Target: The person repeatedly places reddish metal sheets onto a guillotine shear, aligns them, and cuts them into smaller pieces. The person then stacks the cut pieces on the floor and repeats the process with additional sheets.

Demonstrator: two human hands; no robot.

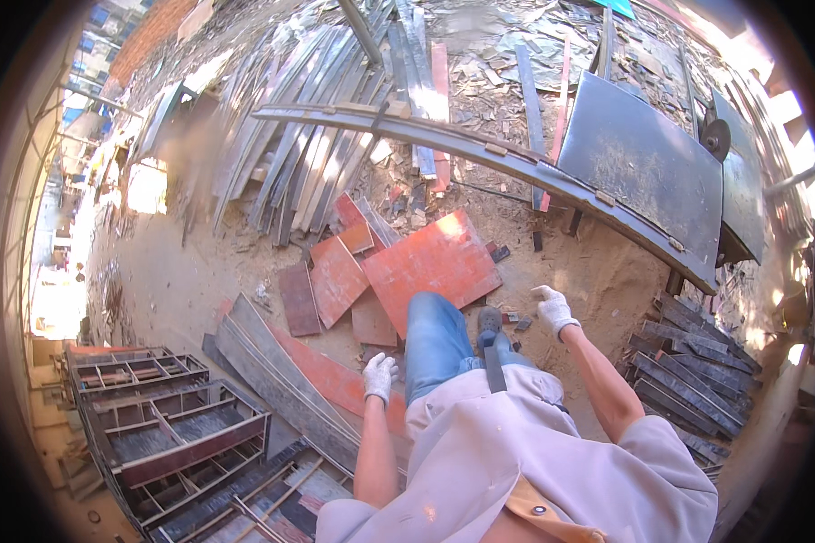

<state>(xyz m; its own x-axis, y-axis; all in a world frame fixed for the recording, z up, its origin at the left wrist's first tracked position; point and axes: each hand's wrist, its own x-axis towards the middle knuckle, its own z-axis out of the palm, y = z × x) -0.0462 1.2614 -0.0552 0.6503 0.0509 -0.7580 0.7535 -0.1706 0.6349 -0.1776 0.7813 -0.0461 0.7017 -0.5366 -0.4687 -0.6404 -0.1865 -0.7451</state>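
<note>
My left hand, in a white work glove, hangs beside my left thigh with its fingers loosely bent and nothing visible in it. Below it lie a long reddish board and grey curved planks. My right hand, gloved in white too, is held out to the right above the sandy ground, thumb or finger stretched out, holding nothing. In front of my legs a large orange-red panel lies over smaller reddish panels, partly hidden by my left knee.
Beyond the panels a long metal beam runs across to a metal-topped saw table with a round disc. Long strips lie heaped at the back. Stacked framed panels stand at the left, piled short boards at the right.
</note>
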